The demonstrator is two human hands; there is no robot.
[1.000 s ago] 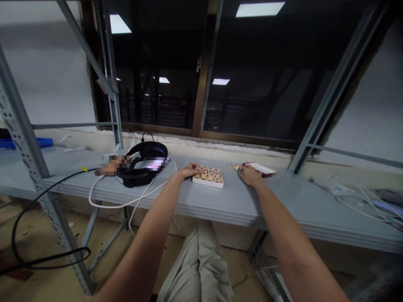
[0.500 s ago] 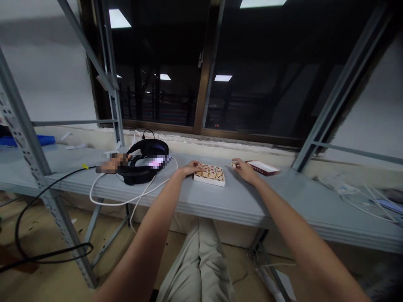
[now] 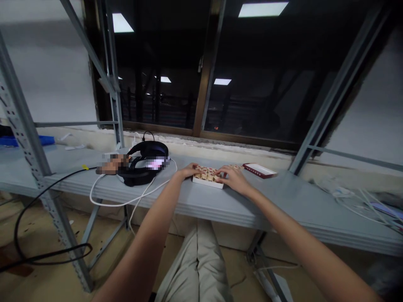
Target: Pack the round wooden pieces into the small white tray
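A shallow white box (image 3: 207,183) stands on the grey shelf, filled with several cream-coloured blocks (image 3: 209,176) that carry red and dark marks. At the box's left end, my left hand (image 3: 189,170) grips the rim, its fingertips over the nearest blocks. My right hand (image 3: 233,179) reaches over the right end, thumb and fingers closed around a block at the front right corner. Behind the right hand, a pale piece with reddish marks (image 3: 235,166) shows in part. The dark red lid-like tray (image 3: 260,170) with a white face lies farther right.
To the left lie a black headset (image 3: 138,178) and a looping white cable (image 3: 116,204). A black cable (image 3: 56,178) hangs off the shelf edge. Metal uprights (image 3: 47,197) frame the shelf, with a window behind. Plastic wrap and cables (image 3: 343,191) lie at the far right.
My right hand has moved left from beside the red tray to the right end of the white box. The left hand stays at the box's left end.
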